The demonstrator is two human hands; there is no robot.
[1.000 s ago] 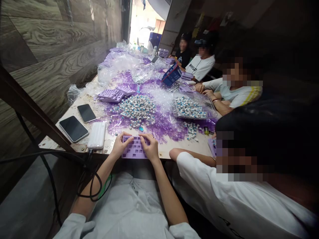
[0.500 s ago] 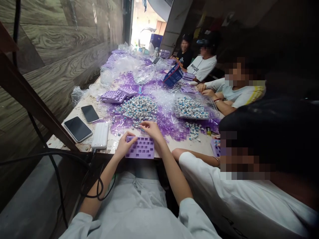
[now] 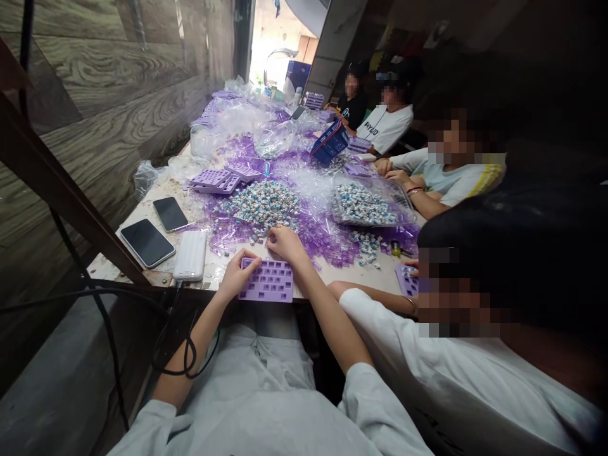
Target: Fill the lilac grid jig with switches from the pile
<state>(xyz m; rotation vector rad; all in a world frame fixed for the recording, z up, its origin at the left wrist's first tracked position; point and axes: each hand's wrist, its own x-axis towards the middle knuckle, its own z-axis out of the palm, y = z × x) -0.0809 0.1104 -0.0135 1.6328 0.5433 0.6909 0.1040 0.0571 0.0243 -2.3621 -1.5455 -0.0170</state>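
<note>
My left hand (image 3: 239, 273) grips the left upper corner of a purple tray with rows of square holes (image 3: 266, 288), thumb on top. The tray lies at the table's front edge. Just above its far right corner, my right hand (image 3: 284, 242) has its fingers pressed together near the table top; whatever they hold, if anything, is too small or hidden to make out. Close beyond that hand is a heap of small white-and-blue parts (image 3: 266, 202), resting among clear purple plastic strips (image 3: 327, 237).
Two phones (image 3: 147, 243) and a white power bank (image 3: 190, 256) with a black cable lie left. Stacked purple trays (image 3: 216, 180), a bag of small parts (image 3: 365, 206) and a tilted blue basket (image 3: 330, 142) are farther back. Co-workers sit along the right, one (image 3: 380, 316) close beside me.
My right hand has turned slightly and its fingers have drawn down near the table by the heap. The left hand and tray stay nearly the same.
</note>
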